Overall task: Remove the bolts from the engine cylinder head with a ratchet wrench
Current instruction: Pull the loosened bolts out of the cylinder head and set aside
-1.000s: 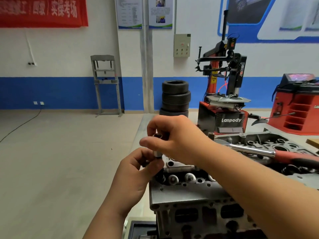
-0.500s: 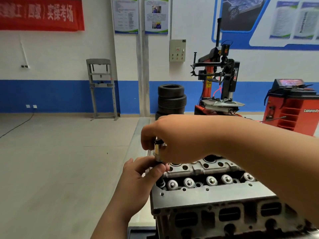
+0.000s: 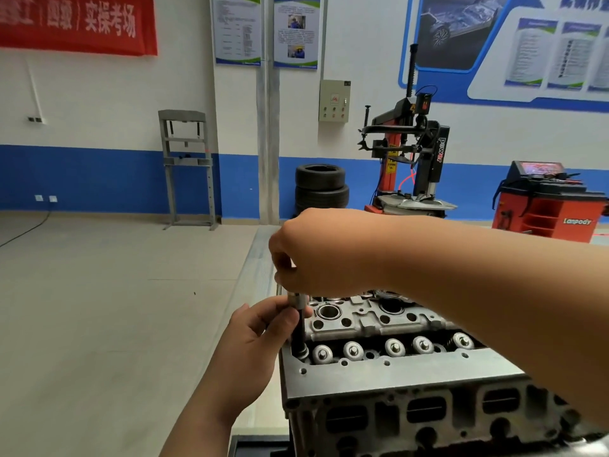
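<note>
You were working the near-left corner of the cylinder head (image 3: 395,374). Your right hand (image 3: 323,255) curled over the top of the socket (image 3: 295,300), and your left hand (image 3: 260,328) pinched it above the upright dark shaft (image 3: 300,334). Next, I judge, lift straight, without tilting.

Cylinder head (image 3: 395,374): grey metal. Bolt (image 3: 300,334): black shank, silver socket (image 3: 298,300). Wall (image 3: 99,176): white over blue band. Banner (image 3: 75,24): red. Tyres (image 3: 321,189): black.

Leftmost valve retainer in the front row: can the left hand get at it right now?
Probably yes. The retainer sits uncovered beside the bolt, close to the left hand; its fingers pinch the socket and must release first.
</note>
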`<state>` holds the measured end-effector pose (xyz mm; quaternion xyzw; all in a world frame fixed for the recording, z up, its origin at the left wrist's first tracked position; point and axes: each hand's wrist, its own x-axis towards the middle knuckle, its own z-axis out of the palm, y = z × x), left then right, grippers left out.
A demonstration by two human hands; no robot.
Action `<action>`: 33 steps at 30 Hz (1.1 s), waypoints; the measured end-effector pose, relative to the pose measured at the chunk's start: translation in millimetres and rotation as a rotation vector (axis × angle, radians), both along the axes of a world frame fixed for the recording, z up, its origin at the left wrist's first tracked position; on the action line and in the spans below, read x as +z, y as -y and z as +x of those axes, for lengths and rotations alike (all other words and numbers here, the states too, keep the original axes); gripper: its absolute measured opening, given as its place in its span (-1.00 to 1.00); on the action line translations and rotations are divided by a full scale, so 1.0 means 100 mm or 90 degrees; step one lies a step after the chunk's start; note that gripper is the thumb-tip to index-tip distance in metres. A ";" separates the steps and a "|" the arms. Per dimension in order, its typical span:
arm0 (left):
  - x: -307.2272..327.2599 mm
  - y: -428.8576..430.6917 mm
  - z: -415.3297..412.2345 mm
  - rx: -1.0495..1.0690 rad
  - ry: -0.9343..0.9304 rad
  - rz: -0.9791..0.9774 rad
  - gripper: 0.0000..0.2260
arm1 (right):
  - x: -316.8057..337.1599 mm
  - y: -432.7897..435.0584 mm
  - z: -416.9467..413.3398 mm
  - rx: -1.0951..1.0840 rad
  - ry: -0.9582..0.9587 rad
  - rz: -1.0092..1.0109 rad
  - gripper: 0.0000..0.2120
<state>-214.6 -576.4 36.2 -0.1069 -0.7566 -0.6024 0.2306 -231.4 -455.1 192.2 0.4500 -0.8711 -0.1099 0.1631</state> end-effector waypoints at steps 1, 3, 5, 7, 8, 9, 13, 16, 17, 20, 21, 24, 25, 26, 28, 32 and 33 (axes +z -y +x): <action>0.00 0.01 0.01 -0.001 0.003 -0.011 -0.78 | 0.01 -0.01 0.01 0.011 0.011 0.018 -0.90; 0.01 0.02 0.03 0.005 0.010 -0.028 -0.74 | 0.04 -0.02 0.05 0.032 0.039 0.052 -0.88; 0.04 0.01 0.06 0.008 0.019 -0.035 -0.72 | 0.05 -0.02 0.07 0.045 0.058 0.081 -0.83; 0.07 0.00 0.08 0.016 0.022 -0.034 -0.73 | 0.03 -0.02 0.07 0.060 0.063 0.103 -0.80; 0.07 -0.01 0.09 0.017 0.020 -0.032 -0.74 | 0.01 -0.02 0.07 0.064 0.066 0.107 -0.79; 0.08 -0.03 0.10 0.020 0.016 -0.033 -0.76 | -0.01 -0.02 0.07 0.065 0.072 0.104 -0.80; 0.06 -0.04 0.09 0.011 -0.007 -0.006 -0.83 | -0.05 -0.06 0.04 0.047 0.111 -0.015 -0.87; 0.02 -0.04 0.07 0.037 -0.023 0.023 -0.92 | -0.06 -0.06 0.02 0.023 -0.028 -0.022 -0.64; 0.01 -0.05 0.05 0.048 -0.023 0.033 -0.86 | -0.06 -0.05 0.02 0.015 -0.071 -0.006 -0.59; 0.01 -0.05 0.05 0.053 -0.010 0.034 -0.74 | -0.04 -0.05 0.03 0.004 -0.079 0.008 -0.61; 0.01 -0.05 0.06 0.049 -0.009 0.025 -0.72 | -0.04 -0.05 0.03 0.006 -0.066 0.009 -0.66; 0.04 -0.03 0.08 0.013 -0.008 0.019 -0.73 | -0.03 -0.05 0.03 0.024 -0.015 0.021 -0.82; 0.05 -0.02 0.09 -0.004 -0.005 0.022 -0.73 | -0.03 -0.06 0.03 0.029 0.009 0.026 -0.86; 0.07 -0.01 0.10 -0.019 -0.003 0.027 -0.72 | -0.02 -0.07 0.03 0.032 0.032 0.032 -0.88; 0.09 0.00 0.12 -0.028 -0.004 0.021 -0.64 | 0.00 -0.07 0.03 0.035 0.062 0.042 -0.86; 0.06 -0.01 0.10 0.009 0.002 -0.016 -0.64 | -0.01 -0.07 0.05 0.043 0.077 0.049 -0.84; 0.04 -0.01 0.09 0.020 0.000 -0.011 -0.67 | -0.02 -0.06 0.05 0.048 0.086 0.037 -0.86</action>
